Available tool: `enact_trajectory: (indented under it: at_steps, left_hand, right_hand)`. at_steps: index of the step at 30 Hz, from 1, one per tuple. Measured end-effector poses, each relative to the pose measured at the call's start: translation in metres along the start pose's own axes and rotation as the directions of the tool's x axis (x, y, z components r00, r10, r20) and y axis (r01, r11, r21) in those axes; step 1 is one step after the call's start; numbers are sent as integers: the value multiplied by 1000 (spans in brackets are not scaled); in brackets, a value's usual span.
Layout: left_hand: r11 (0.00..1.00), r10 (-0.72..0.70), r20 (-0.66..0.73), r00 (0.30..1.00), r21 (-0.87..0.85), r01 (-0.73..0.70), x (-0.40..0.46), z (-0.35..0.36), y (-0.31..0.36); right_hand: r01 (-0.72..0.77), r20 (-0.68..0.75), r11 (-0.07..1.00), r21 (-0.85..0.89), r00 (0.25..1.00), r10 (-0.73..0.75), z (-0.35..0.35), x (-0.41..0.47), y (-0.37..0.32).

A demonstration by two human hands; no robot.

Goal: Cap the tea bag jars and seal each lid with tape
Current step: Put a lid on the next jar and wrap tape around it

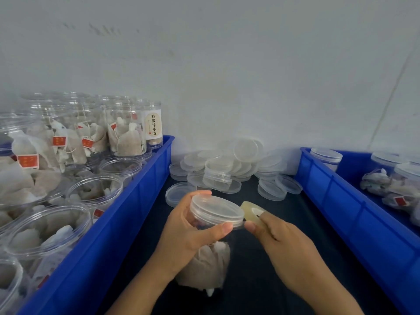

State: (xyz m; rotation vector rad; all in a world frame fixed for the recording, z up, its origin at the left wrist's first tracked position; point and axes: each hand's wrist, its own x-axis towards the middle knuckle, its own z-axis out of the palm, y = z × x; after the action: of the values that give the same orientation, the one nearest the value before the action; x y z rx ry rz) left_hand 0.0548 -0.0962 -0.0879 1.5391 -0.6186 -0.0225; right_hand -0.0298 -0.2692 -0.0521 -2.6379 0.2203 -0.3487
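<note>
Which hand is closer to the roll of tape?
Right. The right hand holds the tape roll; the left hand grips the capped jar beside it.

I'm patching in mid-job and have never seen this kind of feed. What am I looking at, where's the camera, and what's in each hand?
There is no machine here: a person works with bare hands, and the single picture comes from a camera worn on their head, looking forward and down. The left hand has its grip around a clear jar of tea bags, already capped with a clear lid. The right hand holds a roll of clear tape against the lid's edge. On the dark surface behind lies a pile of spare lids. The blue bin on the left holds open, filled jars; the blue bin on the right holds capped ones.
</note>
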Motion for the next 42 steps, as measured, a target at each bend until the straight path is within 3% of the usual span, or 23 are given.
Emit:
enact_trajectory:
  at_steps: [8, 13, 16, 20, 24, 26, 29, 32, 34, 37, 42]
  left_hand:
    - [995, -4, 19, 1000, -97, 6, 1, 2, -2]
    - [986, -6, 74, 997, -165, 18, 1, 0, -2]
    - [962, -60, 112, 992, -258, 87, 1, -3, -1]
    - [964, -92, 125, 988, -239, 120, 3, -5, 0]
    - [987, -51, 42, 998, -148, 56, 0, 0, 0]
    - [1000, 27, -97, 995, 1, -27, -3, 8, 0]
    - [960, 161, -374, 913, 274, -57, -8, 22, 1]
    - [923, 175, -417, 892, 386, -1, -13, 29, 3]
    - [917, 95, -369, 924, 395, 63, -15, 31, 5]
    - [914, 12, -390, 921, 378, 148, -13, 32, 7]
    - [963, -46, -405, 913, 224, 148, -9, 23, 7]
  right_hand:
    - [13, 92, 998, 66, 996, -19, -2, 1, -1]
    - [37, 74, 997, 71, 996, -43, 0, -1, 2]
    - [31, 106, 973, 228, 993, -57, 2, -2, 3]
    - [154, 39, 935, 318, 984, -175, 11, -3, 2]
    - [169, -30, 860, 481, 984, -177, 20, -2, -2]
    - [165, -62, 868, 469, 986, -154, 23, -2, -3]
    - [146, -78, 881, 451, 989, -124, 28, -3, -6]
    - [149, -95, 893, 425, 988, -120, 30, -6, -8]
    - [158, -97, 899, 409, 987, -130, 29, -6, -9]
    - [165, -67, 908, 385, 986, -151, 28, -7, -13]
    - [135, -3, 936, 325, 990, -142, 22, -9, -21]
